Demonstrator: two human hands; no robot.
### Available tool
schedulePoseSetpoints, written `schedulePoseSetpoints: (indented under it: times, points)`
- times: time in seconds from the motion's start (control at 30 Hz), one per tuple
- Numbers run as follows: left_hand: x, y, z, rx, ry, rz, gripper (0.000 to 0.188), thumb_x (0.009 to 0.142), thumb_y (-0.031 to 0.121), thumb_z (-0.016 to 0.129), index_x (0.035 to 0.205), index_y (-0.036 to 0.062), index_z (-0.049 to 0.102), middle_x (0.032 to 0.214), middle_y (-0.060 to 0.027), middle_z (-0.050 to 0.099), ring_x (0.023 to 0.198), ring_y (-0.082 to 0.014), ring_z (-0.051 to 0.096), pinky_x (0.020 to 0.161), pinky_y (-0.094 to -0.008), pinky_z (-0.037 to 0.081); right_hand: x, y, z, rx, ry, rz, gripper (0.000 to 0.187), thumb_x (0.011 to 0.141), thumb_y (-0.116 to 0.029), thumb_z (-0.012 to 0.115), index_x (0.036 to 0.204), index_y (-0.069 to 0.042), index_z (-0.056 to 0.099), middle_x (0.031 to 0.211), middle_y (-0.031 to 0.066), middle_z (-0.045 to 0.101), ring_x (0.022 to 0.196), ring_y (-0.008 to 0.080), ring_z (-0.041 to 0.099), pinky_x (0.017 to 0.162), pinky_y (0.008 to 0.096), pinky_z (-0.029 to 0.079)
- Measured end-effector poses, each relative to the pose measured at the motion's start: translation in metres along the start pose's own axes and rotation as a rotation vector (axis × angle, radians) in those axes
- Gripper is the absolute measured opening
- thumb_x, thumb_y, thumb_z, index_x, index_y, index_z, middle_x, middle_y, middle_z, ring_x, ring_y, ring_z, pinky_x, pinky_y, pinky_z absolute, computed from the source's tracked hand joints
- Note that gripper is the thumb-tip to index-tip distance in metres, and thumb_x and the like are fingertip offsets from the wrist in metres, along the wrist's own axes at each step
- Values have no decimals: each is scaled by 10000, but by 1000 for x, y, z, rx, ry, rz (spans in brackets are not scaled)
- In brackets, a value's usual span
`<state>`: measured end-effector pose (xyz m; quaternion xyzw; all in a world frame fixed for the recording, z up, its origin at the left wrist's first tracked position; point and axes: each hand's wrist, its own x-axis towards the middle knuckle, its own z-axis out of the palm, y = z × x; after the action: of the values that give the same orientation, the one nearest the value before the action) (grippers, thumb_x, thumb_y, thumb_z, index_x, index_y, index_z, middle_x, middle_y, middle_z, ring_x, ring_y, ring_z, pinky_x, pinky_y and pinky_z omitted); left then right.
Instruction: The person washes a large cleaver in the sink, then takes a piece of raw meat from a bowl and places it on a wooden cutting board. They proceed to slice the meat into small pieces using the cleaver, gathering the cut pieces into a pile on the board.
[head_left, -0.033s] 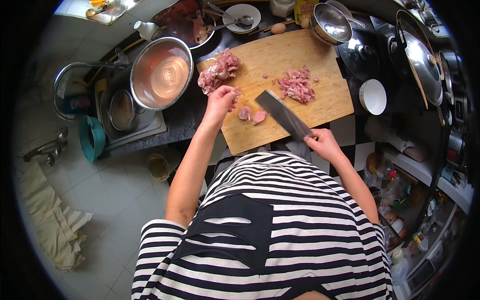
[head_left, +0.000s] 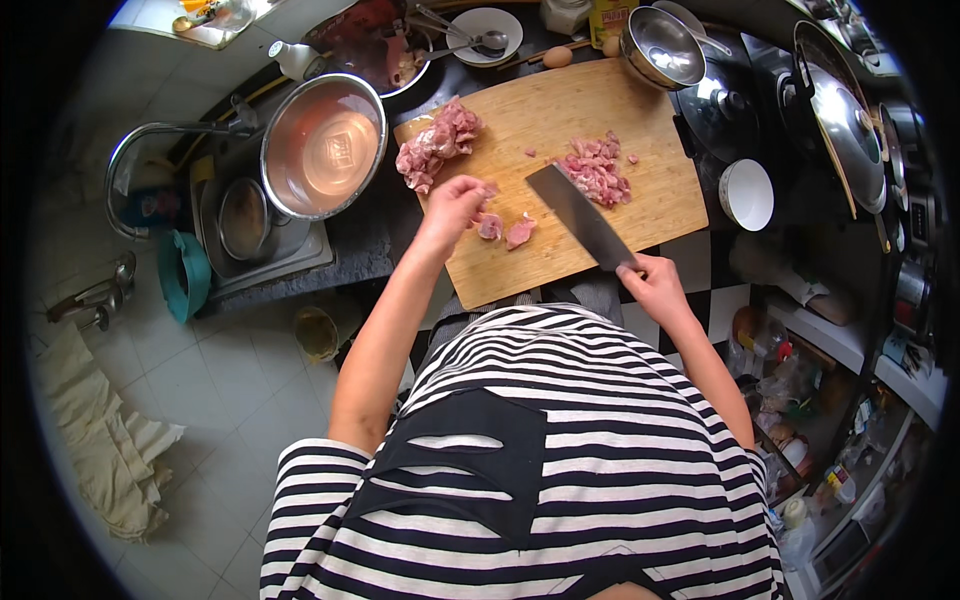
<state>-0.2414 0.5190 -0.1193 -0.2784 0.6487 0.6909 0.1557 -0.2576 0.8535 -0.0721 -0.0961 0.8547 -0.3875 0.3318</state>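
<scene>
My right hand [head_left: 655, 283] grips the handle of a cleaver [head_left: 583, 218]; its broad blade slants over the wooden cutting board [head_left: 480, 275] toward the far left. The blade's upper edge is close to a pile of chopped raw meat [head_left: 598, 172]. My left hand [head_left: 452, 212] is closed in a pinch, a small pink piece of meat [head_left: 489, 188] showing at the fingertips. Just beside it, two meat chunks [head_left: 520, 233] lie on the board. Farther back at the left sits a larger heap of raw meat [head_left: 440, 143].
A metal basin [head_left: 372, 150] stands left of the board, next to the sink [head_left: 318, 245] and faucet [head_left: 150, 128]. Behind the board are an egg [head_left: 557, 57], a plate with spoons [head_left: 497, 22] and a metal bowl [head_left: 680, 50]. A white bowl [head_left: 747, 194] sits at right.
The cleaver and my right hand have shifted slightly right, the blade coming nearer the chopped pile. My left hand has moved a little right and nearer, toward the two chunks.
</scene>
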Motion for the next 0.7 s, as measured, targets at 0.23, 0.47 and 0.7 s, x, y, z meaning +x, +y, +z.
schedulePoseSetpoints:
  times: [0.23, 0.47, 0.7]
  points:
    - [39, -19, 72, 650, -3, 133, 138, 891, 167, 613, 938, 50, 670, 790, -121, 697, 671, -220, 664, 597, -349, 507, 6, -5, 12, 24, 387, -159, 135, 877, -109, 594, 915, 14, 635, 607, 186, 525, 526, 333, 535, 520, 379, 415]
    - [31, -31, 58, 877, 364, 517, 142, 822, 153, 670, 929, 58, 667, 820, -167, 678, 770, -340, 661, 677, -427, 521, 18, -9, 23, -128, 397, -56, 190, 888, -201, 601, 988, -70, 697, 652, 193, 601, 625, 374, 618, 575, 428, 472]
    - [19, -46, 61, 1047, 156, 1023, 198, 776, 108, 670, 961, 36, 674, 1025, -116, 649, 901, -300, 632, 765, -399, 533, 26, -14, 27, -330, 242, -72, 197, 896, -236, 600, 1004, -117, 716, 723, 186, 652, 713, 398, 640, 649, 480, 505]
